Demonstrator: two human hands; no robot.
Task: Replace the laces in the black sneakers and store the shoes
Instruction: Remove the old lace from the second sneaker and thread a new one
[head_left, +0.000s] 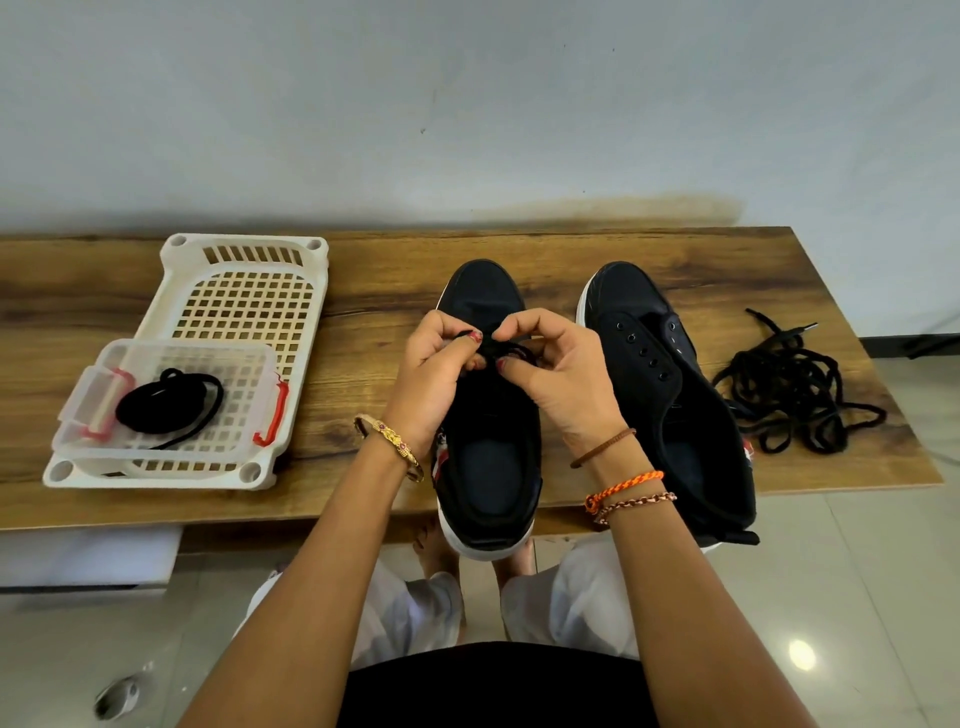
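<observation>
both hands, left hand and right hand, pinched a black lace together over the left black canvas sneaker. right of it, the second black sneaker had bare eyelets, so lacing seemed about half done, storing not begun.

Left hand and right hand meet, fingers curled, pinching.

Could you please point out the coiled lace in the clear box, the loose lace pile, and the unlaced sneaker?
Coiled lace (169, 408), head view, on the coil's left side.
Loose lace pile (795, 389), head view, middle of the tangle.
Unlaced sneaker (626, 291), head view, on its toe.
</observation>
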